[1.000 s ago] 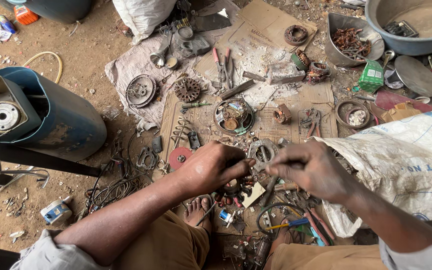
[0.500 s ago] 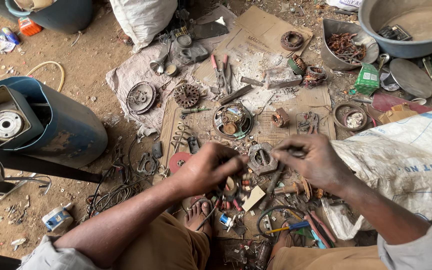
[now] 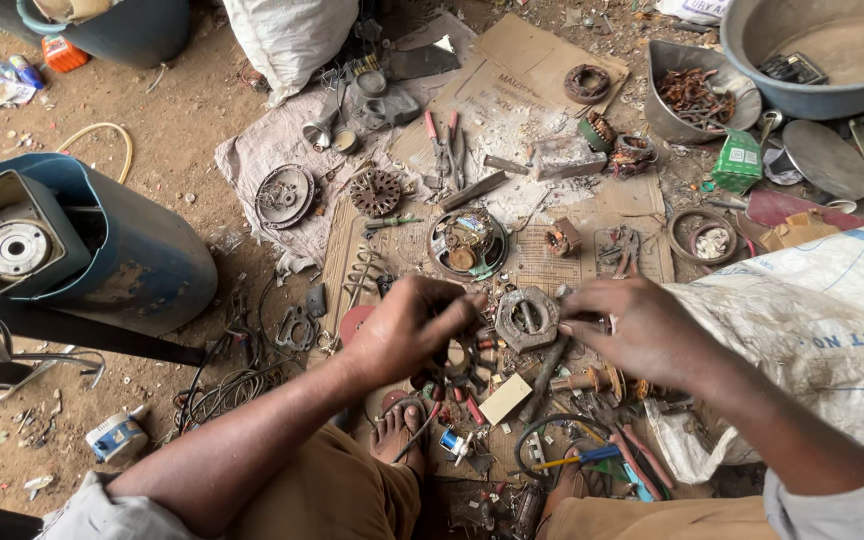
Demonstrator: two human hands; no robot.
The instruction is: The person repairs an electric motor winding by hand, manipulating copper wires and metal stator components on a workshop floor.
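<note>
The left hand (image 3: 407, 330) and the right hand (image 3: 637, 330) both reach to a grey metal plate (image 3: 527, 320) with angled corners, which lies flat on the cardboard sheet (image 3: 552, 265). The left hand's fingers are curled narrow, their tips at the left edge of the plate; if they pinch something small, I cannot tell. The right hand is also closed narrow, its fingertips at the right edge of the plate, maybe gripping a thin part there.

The plate is almost as wide as long, so it has no clear long axis. Its flat face looks upward, and a short bar on it runs a little slanted.

I judge the risk is a slip: the plate sits among many loose small parts just below it, so a push could scatter them. A bare foot (image 3: 397, 430) is near, below and left of the plate, and sharp scrap could hurt it.
</note>
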